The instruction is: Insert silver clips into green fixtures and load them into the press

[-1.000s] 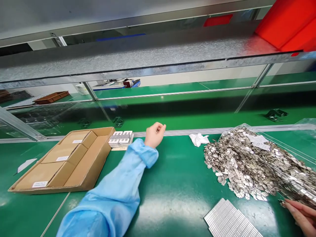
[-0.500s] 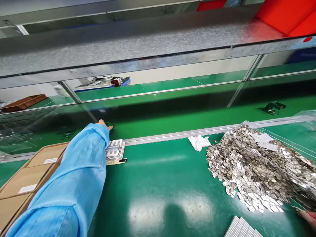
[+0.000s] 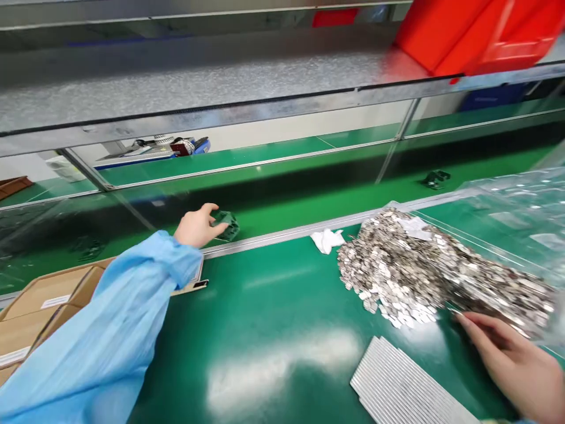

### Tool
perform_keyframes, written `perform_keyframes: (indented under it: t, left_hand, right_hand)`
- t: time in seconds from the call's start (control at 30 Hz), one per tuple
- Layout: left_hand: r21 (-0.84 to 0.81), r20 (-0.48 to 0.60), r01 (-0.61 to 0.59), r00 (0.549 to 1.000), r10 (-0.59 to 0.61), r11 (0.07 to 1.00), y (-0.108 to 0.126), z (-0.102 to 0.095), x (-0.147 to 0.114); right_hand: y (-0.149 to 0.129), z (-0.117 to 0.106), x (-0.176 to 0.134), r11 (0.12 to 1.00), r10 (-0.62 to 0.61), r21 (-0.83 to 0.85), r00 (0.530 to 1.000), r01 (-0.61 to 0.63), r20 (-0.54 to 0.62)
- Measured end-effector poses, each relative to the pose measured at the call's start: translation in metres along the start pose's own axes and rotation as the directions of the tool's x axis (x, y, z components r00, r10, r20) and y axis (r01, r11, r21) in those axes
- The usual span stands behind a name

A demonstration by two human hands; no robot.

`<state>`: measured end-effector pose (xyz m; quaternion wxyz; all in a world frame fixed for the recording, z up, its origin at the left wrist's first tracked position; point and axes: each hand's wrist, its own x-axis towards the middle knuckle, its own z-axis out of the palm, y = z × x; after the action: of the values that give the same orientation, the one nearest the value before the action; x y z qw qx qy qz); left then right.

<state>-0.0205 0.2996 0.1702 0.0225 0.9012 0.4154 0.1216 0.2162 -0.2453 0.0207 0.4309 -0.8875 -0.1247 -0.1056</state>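
Observation:
My left hand (image 3: 198, 227), in a light-blue sleeve, reaches over the rail onto the green belt. Its thumb and index finger close around the left end of a dark green, blocky fixture (image 3: 228, 226), whose exact kind is unclear. On the right, my right hand (image 3: 514, 356) pinches a small thin thing, mostly hidden, with its tip at the edge of a heap of small flat silver metal pieces (image 3: 397, 265). Below the heap, left of this hand, lies a slab of light-grey ribbed strips (image 3: 406, 383).
Cardboard boxes (image 3: 42, 306) stand at the left, beside a partly covered stack. A crumpled white tissue (image 3: 327, 240) lies near the metal rail (image 3: 282, 231). Another dark fixture (image 3: 436, 178) sits on the belt. Clear plastic (image 3: 507, 206) spreads behind the heap. Overhead runs a metal shelf (image 3: 198, 76) with a red bin (image 3: 477, 35).
The view has turned to the right. My left hand has moved rightward, and the dark green fixture now shows beside its fingers. My right hand has come further into view.

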Motion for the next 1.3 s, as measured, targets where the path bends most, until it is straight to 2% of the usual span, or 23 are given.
perform_keyframes:
  t: [0.07,0.13,0.23,0.37,0.43,0.5,0.63,0.7,0.77,0.83,0.9,0.97,1.03,1.07,1.1,1.17,1.23,1.3]
  left_hand:
    - [-0.045,-0.013,-0.202,0.979,0.201,0.978,0.041,0.005,-0.047]
    - [-0.066,0.022,-0.305,0.951,0.307,0.95,0.072,0.016,-0.097]
    - [-0.103,0.082,-0.332,0.937,0.34,0.938,0.101,0.034,-0.162]
    - [-0.251,0.074,-0.251,0.958,0.277,0.935,0.11,0.05,-0.217]
    - [-0.331,0.082,-0.221,0.962,0.261,0.917,0.103,0.055,-0.229]
    - [-0.408,0.088,-0.267,0.94,0.329,0.873,0.093,0.061,-0.231]
    - [-0.515,0.088,-0.433,0.832,0.548,0.74,0.084,0.078,-0.218]
    - [-0.537,0.121,-0.45,0.796,0.593,0.714,0.088,0.084,-0.212]
    - [-0.58,0.131,-0.439,0.781,0.611,0.686,0.095,0.087,-0.209]
    - [-0.655,0.096,-0.403,0.795,0.599,0.639,0.102,0.086,-0.213]
    - [-0.785,0.081,-0.274,0.844,0.531,0.556,0.108,0.082,-0.225]
    - [-0.907,0.163,-0.044,0.88,0.447,0.418,0.114,0.078,-0.244]
    - [-0.945,0.272,0.165,0.876,0.399,0.283,0.121,0.073,-0.267]
    - [-0.943,0.309,0.226,0.867,0.391,0.244,0.124,0.071,-0.277]
    - [-0.938,0.335,0.263,0.856,0.393,0.225,0.128,0.069,-0.287]
    - [-0.933,0.358,0.3,0.837,0.413,0.2,0.133,0.067,-0.3]
    - [-0.928,0.372,0.324,0.807,0.459,0.184,0.137,0.066,-0.306]
    - [-0.924,0.38,0.342,0.777,0.502,0.17,0.138,0.065,-0.308]
  right_hand:
    - [-0.013,-0.001,-0.001,0.997,0.007,0.072,1.0,-0.008,0.004]
    - [-0.023,-0.001,-0.004,0.989,-0.007,0.146,1.0,0.004,0.016]
    - [-0.028,0.0,-0.008,0.971,-0.007,0.241,0.999,-0.001,0.033]
    - [-0.026,0.0,-0.009,0.945,0.019,0.325,0.996,-0.045,0.083]
    - [-0.027,-0.001,-0.008,0.926,0.036,0.371,0.995,-0.068,0.094]
    - [-0.031,-0.004,-0.008,0.908,0.034,0.412,0.994,-0.074,0.105]
    - [-0.045,-0.014,-0.017,0.881,0.021,0.466,0.991,-0.082,0.136]
    - [-0.057,-0.022,-0.031,0.862,0.009,0.498,0.987,-0.089,0.162]
    - [-0.073,-0.03,-0.052,0.848,-0.028,0.523,0.98,-0.08,0.196]
    - [-0.09,-0.038,-0.077,0.84,-0.081,0.538,0.964,-0.072,0.255]
    - [-0.107,-0.041,-0.105,0.828,-0.109,0.55,0.929,-0.112,0.354]
    - [-0.122,-0.041,-0.133,0.81,-0.091,0.542,0.866,-0.222,0.491]
    - [-0.133,-0.037,-0.156,0.789,-0.061,0.519,0.798,-0.329,0.599]
    - [-0.138,-0.034,-0.165,0.785,-0.058,0.512,0.782,-0.349,0.621]
    - [-0.141,-0.031,-0.173,0.787,-0.07,0.516,0.782,-0.338,0.619]
    - [-0.147,-0.024,-0.184,0.803,-0.128,0.54,0.812,-0.253,0.57]
    - [-0.15,-0.019,-0.191,0.823,-0.186,0.545,0.83,-0.16,0.526]
    - [-0.151,-0.015,-0.195,0.839,-0.205,0.531,0.836,-0.118,0.509]
